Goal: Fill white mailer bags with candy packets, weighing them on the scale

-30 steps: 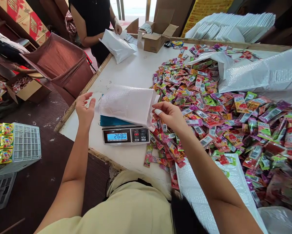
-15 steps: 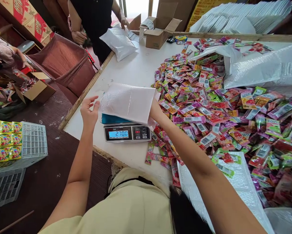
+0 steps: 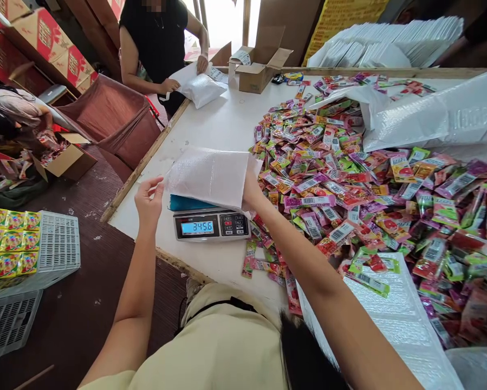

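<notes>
A white bubble mailer [image 3: 208, 173] lies on the blue platform of a digital scale [image 3: 211, 224], whose display reads 345.6. My right hand [image 3: 251, 192] is inside the mailer's open right end, and its fingers are hidden. Just off the mailer's left end, my left hand [image 3: 149, 196] is raised with fingers bent and apart, holding nothing. A big heap of colourful snack packets [image 3: 328, 179] spreads over the table to the right of the scale.
Flat bubble mailers [image 3: 397, 303] lie at the near right, and a large one [image 3: 438, 116] rests on the heap. Across the white table [image 3: 235, 119], a person handles a filled mailer [image 3: 202, 90] beside an open carton [image 3: 253, 78]. Crates [image 3: 59, 238] stand left.
The scale display went from 270.0 to 345.6. My right hand has gone slightly deeper into the mailer. Across the table, the person's hands moved onto the filled mailer.
</notes>
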